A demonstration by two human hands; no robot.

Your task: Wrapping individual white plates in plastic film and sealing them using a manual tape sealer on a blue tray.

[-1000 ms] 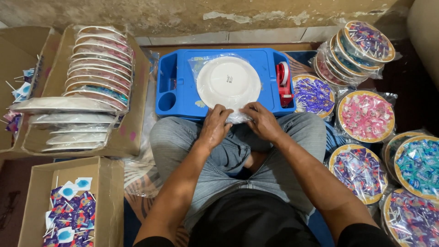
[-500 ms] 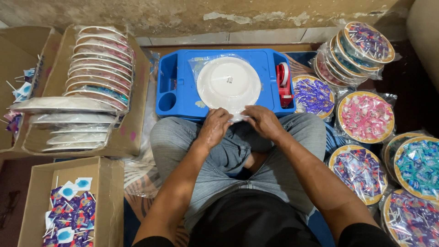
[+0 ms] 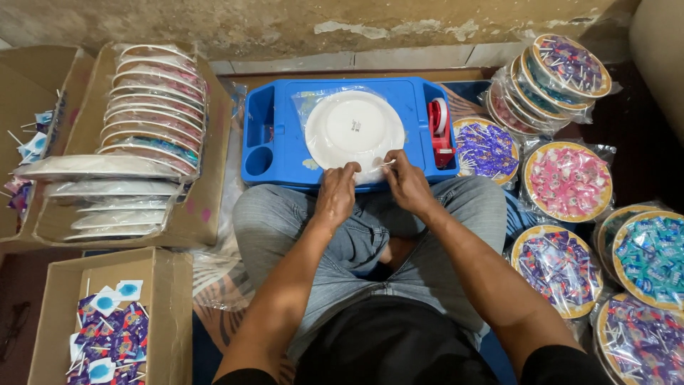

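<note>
The clear plastic wrap (image 3: 367, 173) at the near edge of a white plate (image 3: 354, 130) is pinched by the left hand (image 3: 336, 194), fingers drawn together on the film. The same fold is gripped from the other side by the right hand (image 3: 406, 183), thumb and forefinger closed on it, so that both hands are set close together, just apart. The plate is laid upside down inside its wrap on a blue tray (image 3: 274, 146), which is rested across the person's crossed legs. A red tape dispenser (image 3: 439, 128) is held in the tray's right compartment, just beside the plate. To the right, wrapped plates of coloured sweets (image 3: 567, 180) are spread and stacked on the floor. To the left, a cardboard box (image 3: 205, 185) is filled with wrapped plates stood on edge, and a second box (image 3: 165, 314) of small blue and purple packets is placed nearer.
</note>
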